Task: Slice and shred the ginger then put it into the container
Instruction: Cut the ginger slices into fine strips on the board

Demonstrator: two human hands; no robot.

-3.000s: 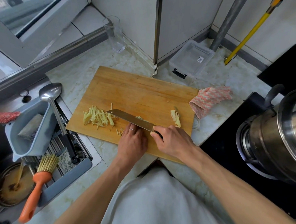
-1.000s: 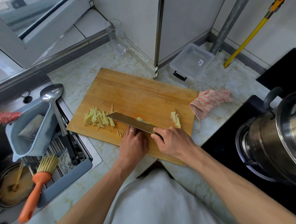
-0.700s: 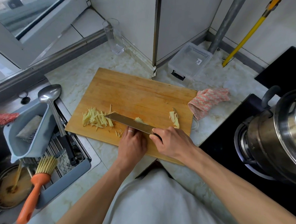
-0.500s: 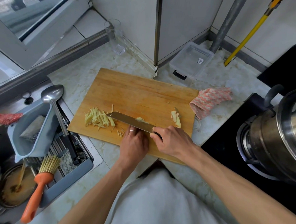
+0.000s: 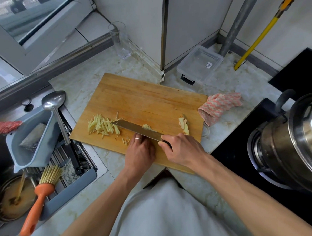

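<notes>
A wooden cutting board [image 5: 143, 100] lies on the marble counter. A pile of shredded ginger [image 5: 101, 126] sits at its left end. A few ginger slices [image 5: 184, 124] lie near its right edge. My right hand [image 5: 180, 148] grips the handle of a knife [image 5: 135, 128], whose blade slants across the board with its tip at the shreds. A small bit of ginger [image 5: 146, 126] shows just beyond the blade. My left hand [image 5: 140, 151], fingers curled, holds ginger down against the blade's near side; that ginger is hidden. A clear lidded container [image 5: 200, 64] stands behind the board.
A pink cloth [image 5: 219, 106] lies right of the board. A steel pot [image 5: 299, 145] sits on the black stove at right. At left, the sink holds a grey basket [image 5: 30, 143], a ladle [image 5: 57, 113] and an orange brush [image 5: 38, 199]. A glass [image 5: 120, 40] stands at the back.
Both hands and the knife stay at the same place on the board, with only slight chopping motion. The ginger piles have not moved.
</notes>
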